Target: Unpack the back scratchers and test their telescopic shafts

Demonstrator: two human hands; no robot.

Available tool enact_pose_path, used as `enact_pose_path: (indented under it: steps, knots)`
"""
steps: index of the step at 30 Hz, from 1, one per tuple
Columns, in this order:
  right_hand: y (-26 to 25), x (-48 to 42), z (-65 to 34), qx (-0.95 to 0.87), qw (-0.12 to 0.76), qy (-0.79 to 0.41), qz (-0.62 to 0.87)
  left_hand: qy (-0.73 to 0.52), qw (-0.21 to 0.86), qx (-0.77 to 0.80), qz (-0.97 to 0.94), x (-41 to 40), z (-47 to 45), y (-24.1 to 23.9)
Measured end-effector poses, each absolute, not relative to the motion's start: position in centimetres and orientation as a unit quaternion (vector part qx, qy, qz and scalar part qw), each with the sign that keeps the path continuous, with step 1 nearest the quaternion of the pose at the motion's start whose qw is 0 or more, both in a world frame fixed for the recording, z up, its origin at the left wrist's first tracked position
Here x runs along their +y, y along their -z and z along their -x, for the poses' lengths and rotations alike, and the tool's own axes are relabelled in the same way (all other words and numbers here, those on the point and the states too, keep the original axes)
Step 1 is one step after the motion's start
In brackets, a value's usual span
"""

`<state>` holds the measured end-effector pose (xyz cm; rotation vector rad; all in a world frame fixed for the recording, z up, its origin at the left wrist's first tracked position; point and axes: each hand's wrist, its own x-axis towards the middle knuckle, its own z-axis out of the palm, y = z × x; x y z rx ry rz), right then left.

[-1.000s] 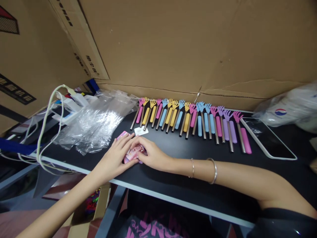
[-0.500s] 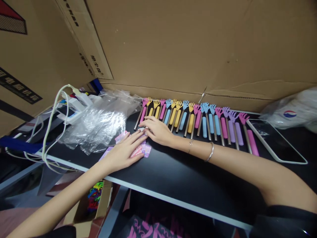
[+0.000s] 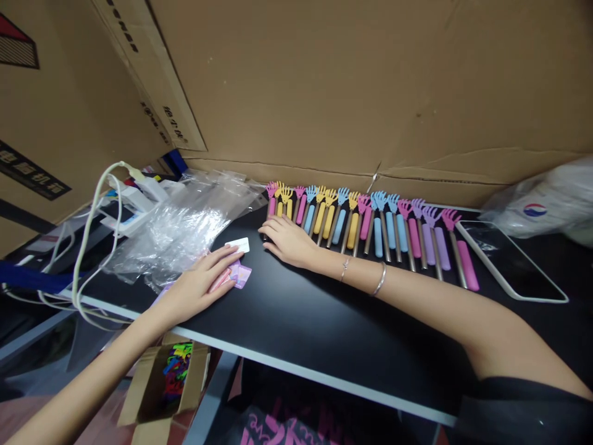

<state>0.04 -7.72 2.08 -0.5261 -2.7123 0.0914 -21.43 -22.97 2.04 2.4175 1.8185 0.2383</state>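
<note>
A long row of hand-shaped back scratchers (image 3: 370,225) in pink, yellow, blue and purple lies along the back of the black table (image 3: 324,321). My right hand (image 3: 290,241) rests at the left end of the row, fingers curled down on the handles of the leftmost scratchers. My left hand (image 3: 199,284) lies flat with fingers stretched out, pressing on a small stack of pink and purple cards (image 3: 238,274). A small white card (image 3: 241,245) lies just beyond its fingertips.
Crumpled clear plastic bags (image 3: 180,225) sit at the left, beside white cables and a power strip (image 3: 125,198). A tablet (image 3: 509,259) and a white plastic bag (image 3: 546,204) are at the right. Cardboard boxes (image 3: 347,80) wall the back. An open carton of coloured pieces (image 3: 173,371) stands below the table.
My right hand left the card stack and reached back to the left end of the scratcher row. My left hand slid left with the cards. The white card now lies uncovered.
</note>
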Motion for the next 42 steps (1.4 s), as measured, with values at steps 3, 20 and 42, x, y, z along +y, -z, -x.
enact_pose_path:
  steps: [3, 20, 42]
  knots:
    - [-1.9, -7.8, -0.1, -0.962, 0.199, -0.042, 0.183, -0.08, 0.06, 0.606, -0.789, -22.2, 21.3, -1.8]
    - [-4.1, -18.0, -11.7, -0.962, 0.272, 0.013, -0.019, -0.293, -0.008, 0.558, -0.776, -13.8, 18.6, -2.8]
    - [-6.3, -9.5, -36.8, -0.702, 0.066, 0.065, 0.706, -0.182, -0.112, 0.323, -0.922, -15.3, 9.3, -6.3]
